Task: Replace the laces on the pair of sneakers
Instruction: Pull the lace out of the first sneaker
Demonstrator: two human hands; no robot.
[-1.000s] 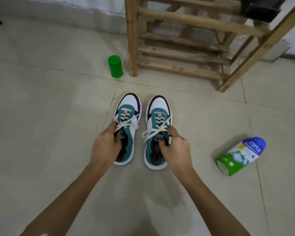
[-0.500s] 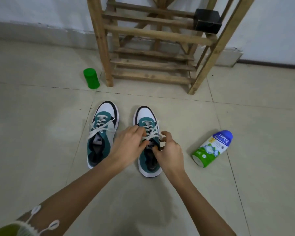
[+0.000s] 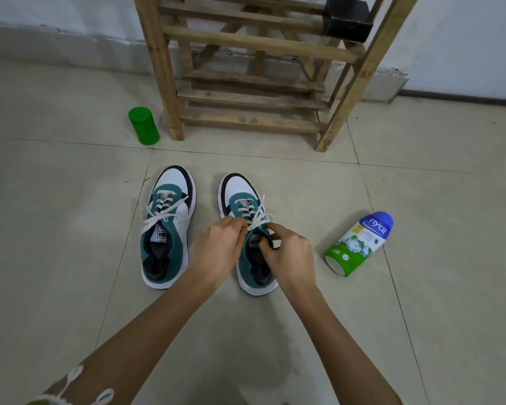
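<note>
Here, both hands meet at the right sneaker [image 3: 240,197] on the floor [image 3: 70,229]. The left hand [image 3: 219,249], fingers curled, pinches its white lace [image 3: 259,219]. The right hand [image 3: 289,255], also curled, pinches the same lace. The left sneaker [image 3: 167,229] stands just beside, untouched.

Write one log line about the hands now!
left hand: pinches white lace | right hand: pinches same lace | right sneaker: laced

Bare arms, one trimmed sleeve
The left hand [image 3: 216,250] and right hand [image 3: 290,257] are bare; an olive-green fabric sleeve [image 3: 40,401] with white looped trim [image 3: 74,373] edges the left arm.
</note>
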